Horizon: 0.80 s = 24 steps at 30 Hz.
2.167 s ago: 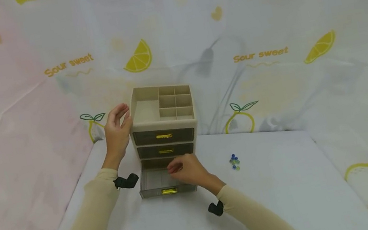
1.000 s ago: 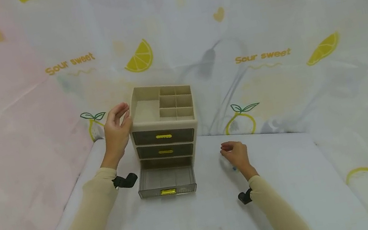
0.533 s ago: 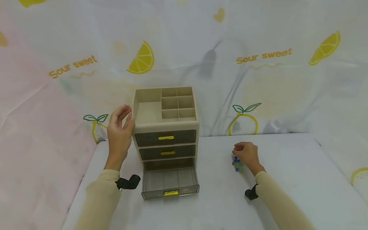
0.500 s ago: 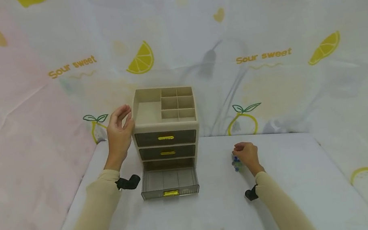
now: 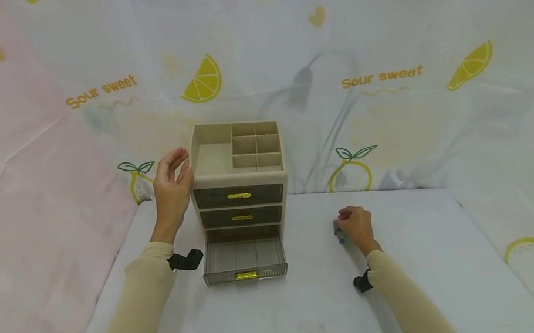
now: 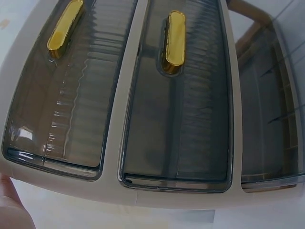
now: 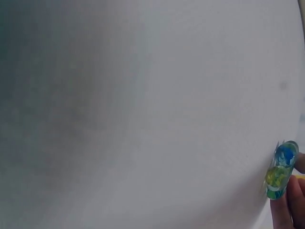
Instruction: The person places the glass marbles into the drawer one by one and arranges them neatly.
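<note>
A beige desktop drawer organizer (image 5: 239, 178) stands on the white table in the head view. Its bottom drawer (image 5: 244, 261) is pulled out. My left hand (image 5: 172, 192) rests against the organizer's upper left side with loosely bent fingers; in the left wrist view, part of that hand (image 6: 14, 210) shows beside the drawer fronts. To the right, my right hand (image 5: 358, 226) is down at a small group of blue and green glass marbles (image 5: 341, 239), pinching with thumb and fingertips. In the right wrist view, the fingers (image 7: 298, 202) touch the marbles (image 7: 281, 167). The hand partly hides the group in the head view.
The upper drawer (image 5: 239, 196) and middle drawer (image 5: 241, 217) are closed, each with a gold handle. The organizer's top is divided into open compartments (image 5: 255, 145). Behind the table (image 5: 294, 322) hangs a lemon-printed cloth (image 5: 399, 125).
My right hand has left the bottom drawer and moved right to the marbles, where its fingers have drawn together. My left hand has stayed at the organizer's side.
</note>
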Each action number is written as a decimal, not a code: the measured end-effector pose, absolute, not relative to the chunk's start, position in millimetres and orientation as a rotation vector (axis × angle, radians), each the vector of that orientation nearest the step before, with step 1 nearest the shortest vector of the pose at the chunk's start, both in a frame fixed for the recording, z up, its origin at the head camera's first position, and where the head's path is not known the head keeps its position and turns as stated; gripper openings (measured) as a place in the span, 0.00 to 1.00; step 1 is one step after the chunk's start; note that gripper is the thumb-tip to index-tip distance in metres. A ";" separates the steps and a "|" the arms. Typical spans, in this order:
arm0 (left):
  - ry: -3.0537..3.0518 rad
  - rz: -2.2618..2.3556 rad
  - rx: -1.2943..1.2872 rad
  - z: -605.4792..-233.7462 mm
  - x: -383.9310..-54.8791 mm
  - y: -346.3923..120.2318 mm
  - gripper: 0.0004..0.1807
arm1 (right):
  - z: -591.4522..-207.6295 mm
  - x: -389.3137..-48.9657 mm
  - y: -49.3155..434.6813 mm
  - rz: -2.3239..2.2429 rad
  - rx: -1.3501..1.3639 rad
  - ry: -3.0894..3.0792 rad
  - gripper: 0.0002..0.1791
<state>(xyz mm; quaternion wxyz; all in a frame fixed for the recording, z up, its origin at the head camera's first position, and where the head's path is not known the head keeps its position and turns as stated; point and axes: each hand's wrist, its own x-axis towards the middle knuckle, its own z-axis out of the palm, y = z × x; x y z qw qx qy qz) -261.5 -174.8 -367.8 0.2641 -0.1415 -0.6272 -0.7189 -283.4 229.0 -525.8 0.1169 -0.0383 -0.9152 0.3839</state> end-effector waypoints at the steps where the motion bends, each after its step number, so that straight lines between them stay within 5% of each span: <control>1: -1.698 -1.942 -0.380 -367.7 -261.3 -175.0 0.26 | -525.3 -282.7 228.3 1.121 -0.119 -2.682 0.12; 24: -1.651 -1.948 -0.401 -387.2 -280.4 -182.5 0.25 | -528.8 -280.1 226.9 1.117 -0.146 -2.697 0.10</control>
